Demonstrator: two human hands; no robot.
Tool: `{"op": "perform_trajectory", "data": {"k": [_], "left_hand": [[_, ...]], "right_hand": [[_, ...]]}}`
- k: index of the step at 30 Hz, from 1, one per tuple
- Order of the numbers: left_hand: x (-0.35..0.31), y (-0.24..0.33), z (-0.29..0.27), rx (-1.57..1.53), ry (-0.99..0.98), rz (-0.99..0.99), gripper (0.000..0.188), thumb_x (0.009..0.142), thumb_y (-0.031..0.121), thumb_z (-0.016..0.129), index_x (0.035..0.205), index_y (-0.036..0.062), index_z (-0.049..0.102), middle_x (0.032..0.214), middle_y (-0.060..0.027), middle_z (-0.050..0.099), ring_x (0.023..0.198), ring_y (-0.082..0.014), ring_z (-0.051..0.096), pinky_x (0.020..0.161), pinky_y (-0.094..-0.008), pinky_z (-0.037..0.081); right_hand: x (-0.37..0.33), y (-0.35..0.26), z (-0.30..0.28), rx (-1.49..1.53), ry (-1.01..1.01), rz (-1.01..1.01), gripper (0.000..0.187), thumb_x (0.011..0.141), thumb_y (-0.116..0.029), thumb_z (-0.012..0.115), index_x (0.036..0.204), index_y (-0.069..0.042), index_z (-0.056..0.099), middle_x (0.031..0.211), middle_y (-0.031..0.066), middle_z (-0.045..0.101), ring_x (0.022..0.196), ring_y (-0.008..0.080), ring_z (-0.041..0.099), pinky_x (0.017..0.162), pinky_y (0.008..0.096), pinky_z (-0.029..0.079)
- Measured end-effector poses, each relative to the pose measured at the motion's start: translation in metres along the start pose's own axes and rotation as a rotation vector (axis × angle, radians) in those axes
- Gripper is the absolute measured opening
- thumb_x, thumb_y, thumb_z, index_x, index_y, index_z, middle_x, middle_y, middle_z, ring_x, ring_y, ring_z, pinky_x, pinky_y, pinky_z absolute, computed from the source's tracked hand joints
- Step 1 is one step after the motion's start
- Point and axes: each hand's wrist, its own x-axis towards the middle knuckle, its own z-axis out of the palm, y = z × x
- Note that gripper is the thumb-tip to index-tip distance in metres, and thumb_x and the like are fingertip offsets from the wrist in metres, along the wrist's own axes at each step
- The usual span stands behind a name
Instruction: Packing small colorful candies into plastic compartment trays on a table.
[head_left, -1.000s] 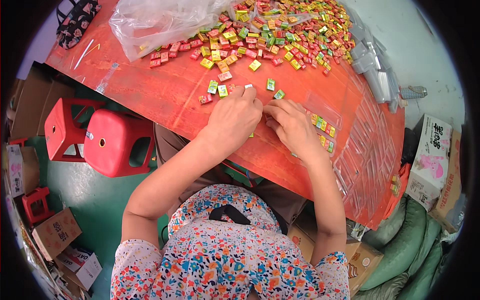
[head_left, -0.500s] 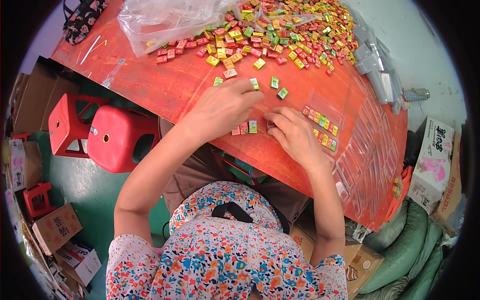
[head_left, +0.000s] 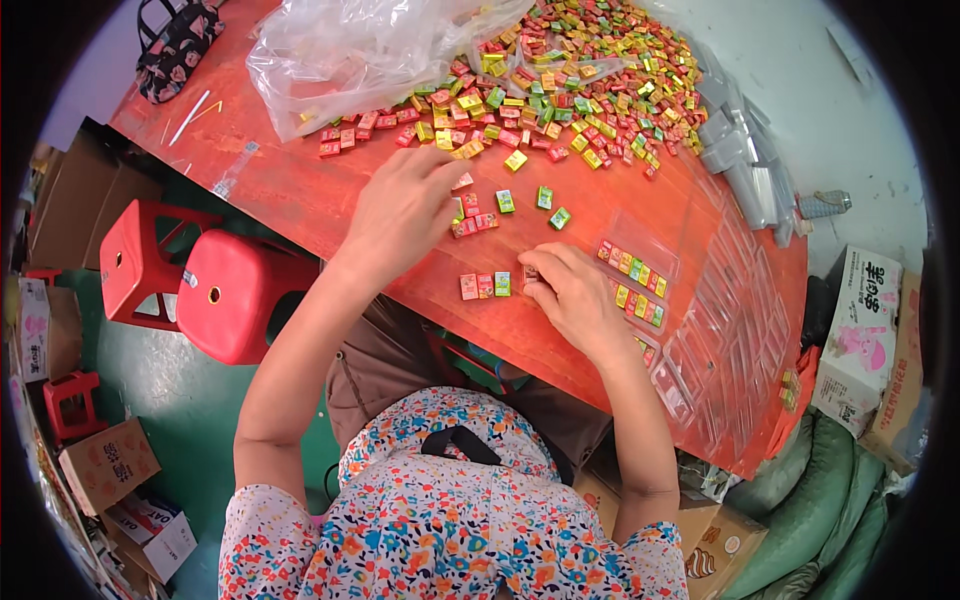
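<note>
Green floor (head_left: 205,400) shows beneath a red tabletop (head_left: 320,200) that spans most of the view. Across the far side lies a broad heap of small red, yellow and green boxes (head_left: 610,95), a crumpled clear plastic bag (head_left: 340,60) against its left part. Clear plastic trays (head_left: 722,330) cover the right side, and two red stools (head_left: 225,290) stand at the left. The person's left hand (head_left: 400,205) is over the tabletop near the heap, fingers bent and slightly apart — whether they hold anything cannot be told from this angle. The right hand (head_left: 570,300) is nearer the body, its fingers narrow. Beyond it are filled rows (head_left: 637,268) of boxes; beside the left hand is a loose cluster (head_left: 470,226). Three boxes (head_left: 485,286) sit side by side — two red, one green — just left of one small box (head_left: 530,272), seemingly pinched by the right fingers.
</note>
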Motion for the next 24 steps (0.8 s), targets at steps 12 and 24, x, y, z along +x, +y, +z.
{"op": "perform_trajectory", "data": {"k": [12, 24], "left_hand": [[0.032, 0.018, 0.036, 0.09, -0.083, 0.182, 0.014, 0.08, 0.014, 0.069, 0.088, 0.0037, 0.065, 0.09, -0.0132, 0.061, 0.086, -0.0329, 0.064, 0.073, -0.0433, 0.054], [-0.066, 0.037, -0.01, -0.269, -0.229, -0.086, 0.036, 0.081, 0.011, 0.076, 0.114, 0.0017, 0.066, 0.106, -0.0151, 0.064, 0.092, -0.0355, 0.066, 0.077, -0.0407, 0.055]], "right_hand": [[0.001, -0.003, 0.002, -0.016, 0.057, 0.0, 0.028, 0.075, 0.0, 0.072, 0.102, 0.0, 0.065, 0.099, 0.0131, 0.063, 0.092, 0.034, 0.063, 0.082, 0.043, 0.053], [0.006, -0.006, -0.001, 0.096, -0.059, -0.004, 0.032, 0.08, -0.004, 0.072, 0.111, -0.001, 0.066, 0.11, 0.0137, 0.066, 0.1, 0.0337, 0.065, 0.084, 0.0416, 0.054]]}}
